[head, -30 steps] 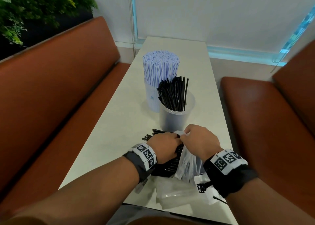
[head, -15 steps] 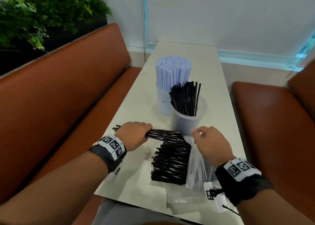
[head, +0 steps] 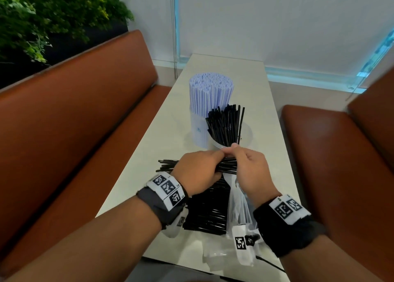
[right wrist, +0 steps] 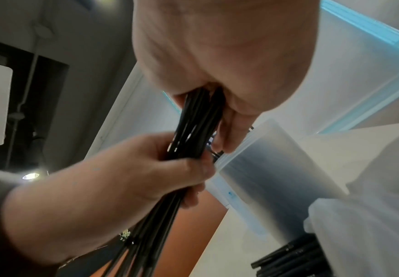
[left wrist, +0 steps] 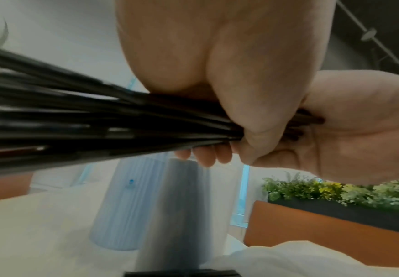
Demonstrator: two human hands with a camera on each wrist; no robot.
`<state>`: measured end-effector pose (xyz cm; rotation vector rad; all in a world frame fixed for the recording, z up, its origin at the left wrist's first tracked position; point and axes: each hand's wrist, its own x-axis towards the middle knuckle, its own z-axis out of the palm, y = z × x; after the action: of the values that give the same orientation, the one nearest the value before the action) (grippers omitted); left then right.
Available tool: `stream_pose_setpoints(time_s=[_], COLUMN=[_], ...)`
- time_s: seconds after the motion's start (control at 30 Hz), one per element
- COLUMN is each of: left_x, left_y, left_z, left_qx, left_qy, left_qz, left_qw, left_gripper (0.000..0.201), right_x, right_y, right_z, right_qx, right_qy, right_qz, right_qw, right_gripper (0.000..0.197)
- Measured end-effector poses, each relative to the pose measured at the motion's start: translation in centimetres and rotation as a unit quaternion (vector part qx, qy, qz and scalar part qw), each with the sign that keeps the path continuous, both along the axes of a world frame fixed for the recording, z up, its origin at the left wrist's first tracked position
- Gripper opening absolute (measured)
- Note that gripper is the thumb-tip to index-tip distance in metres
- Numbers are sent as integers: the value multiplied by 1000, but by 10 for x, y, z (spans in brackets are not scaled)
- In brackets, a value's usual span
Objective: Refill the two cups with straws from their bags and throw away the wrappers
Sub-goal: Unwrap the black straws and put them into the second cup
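Brown padded benches [head: 81, 119] flank a long pale desk [head: 262, 102] that runs toward a white wall, with green plants [head: 42, 15] behind the left bench. Near the middle of the desk stands a clear cup [head: 247, 136] holding upright black straws [head: 227, 125]. Just behind this cup, touching it, a second cup [head: 197, 130] is packed full with white-and-blue wrapped straws [head: 211, 94]. Directly in front of the clear cup, above the desk, both hands meet on one bundle of black straws [head: 227, 167] held crosswise. The left hand [head: 198, 171] wraps its fingers around the bundle's middle, its grip closed tight on it, and the loose ends fan out past it, away from the cup's left side. The right hand [head: 249, 168] has its grip curled closed on the same bundle's other end, thumb up by the cup's rim. Below the hands, nearer the person than the cup, a stack of black straws [head: 207, 213] lies on the desk, partly out of a clear plastic bag [head: 238, 198]. More crumpled clear wrapper [head: 215, 254] lies at the desk's near edge.
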<state>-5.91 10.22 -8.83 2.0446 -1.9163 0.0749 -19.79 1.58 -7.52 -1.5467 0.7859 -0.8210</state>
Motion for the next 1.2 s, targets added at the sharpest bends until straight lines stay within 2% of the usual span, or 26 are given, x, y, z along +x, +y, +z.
stream_pose_setpoints(time_s=[0.1,0.13,0.2,0.23,0.33,0.4,0.47,0.5,0.53,0.57,0.67,0.73,0.77,0.83,0.9,0.97,1.0,1.07,1.1,1.13,1.2], left_x=[-3,1,7,7,-2,-4,-7,-12,-18,-24,-29,-25,-24,-28,-30,-27,-25,-27,-30,-32,-32], left_y=[-4,-4,-5,-5,-8,-12,-17,-20,-23,-25,-29,-30,-30,-30,-28,-28,-27,-27,-27,-27,-26], left_z=[1,4,16,24,56,71,77,77,76,74,73,77,78,79,77,77,77,76,75,75,76], left_qx=[4,-2,-50,-93,-240,-317,-358,-363,-358,-345,-317,-334,-338,-325,-313,-317,-321,-316,-307,-298,-286], left_qy=[40,79,234,331,549,627,682,708,727,737,741,749,752,752,752,757,758,759,760,764,774], left_qz=[11,28,56,55,11,-8,-9,-3,4,12,17,15,18,31,43,51,53,54,52,49,44], left_qw=[999,996,969,937,800,712,637,606,586,581,592,572,566,573,578,570,566,567,570,571,563], left_gripper=[32,30,21,17,20,25,25,26,26,25,22,23,23,21,20,20,19,18,17,16,15], right_x=[0,-1,-3,-3,-2,-3,-2,0,3,5,5,2,1,4,7,2,-1,-3,-2,1,3], right_y=[-2,-5,-10,-10,-9,-10,-9,-8,-6,-4,-2,-7,-8,-6,-4,-8,-9,-7,-6,-5,-7], right_z=[-2,-3,-5,-8,-13,-12,-7,-4,-1,1,2,1,0,0,0,0,1,3,3,4,6], right_qx=[76,117,185,214,299,345,380,394,401,400,395,390,384,347,261,113,25,-117,-154,-174,-212], right_qy=[-52,-76,-83,-76,-78,-107,-149,-165,-175,-179,-181,-190,-184,-145,-98,-84,-63,59,123,161,203], right_qz=[-33,-43,-45,-39,-24,-23,-27,-26,-22,-16,-18,-26,-16,25,38,26,46,129,141,129,82], right_qw=[995,989,978,973,951,932,912,904,899,898,900,901,905,926,960,990,997,983,970,963,952], right_gripper=[44,46,48,50,58,62,64,64,65,66,61,55,54,52,43,27,26,38,36,29,28])
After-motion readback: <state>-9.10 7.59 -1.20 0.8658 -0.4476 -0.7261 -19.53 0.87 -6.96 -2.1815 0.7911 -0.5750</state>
